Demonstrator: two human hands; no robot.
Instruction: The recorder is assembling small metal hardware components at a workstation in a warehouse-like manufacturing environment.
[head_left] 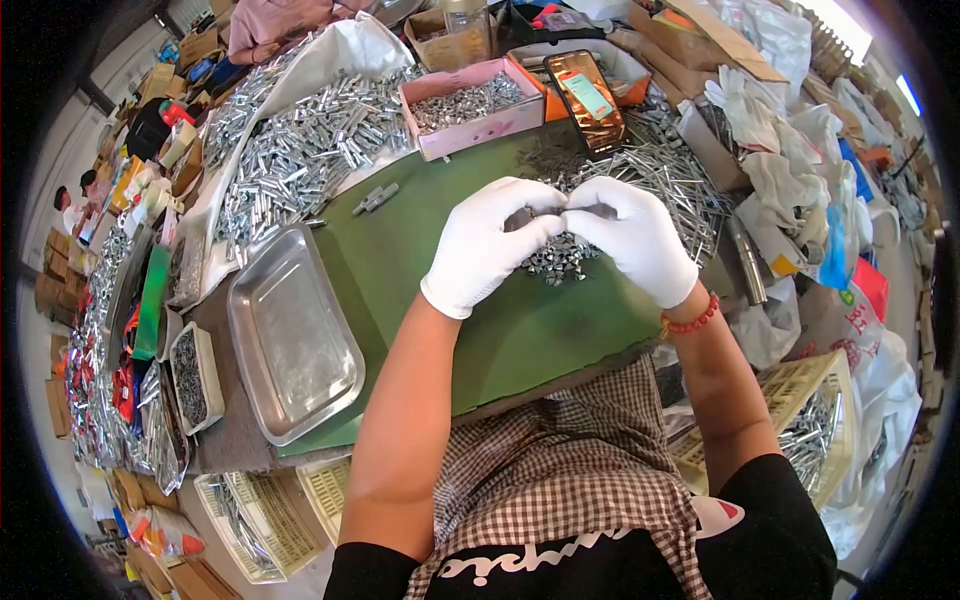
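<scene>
Both hands wear white gloves and meet fingertip to fingertip over the green work mat (pixel 400 275). My left hand (pixel 490 240) is closed in a pinch, thumb against fingers. Opposite it, my right hand (pixel 638 240) pinches in the same way, touching the left fingertips. Whatever lies between them is too small and covered to name. Just below the fingers sits a pile of small shiny metal pieces (pixel 560 264). Long thin metal rods (pixel 675 185) lie heaped behind and beside the right hand. A few short metal cylinders (pixel 376 199) rest on the mat to the left.
A shallow metal tray (pixel 298 340) stands at left. Beyond it spreads a big heap of metal tubes (pixel 300 160). At the back are a pink box (pixel 485 138) of small metal parts and a propped phone (pixel 586 104). Plastic crates (pixel 262 525) sit below the table; another person (pixel 275 28) is at the far side.
</scene>
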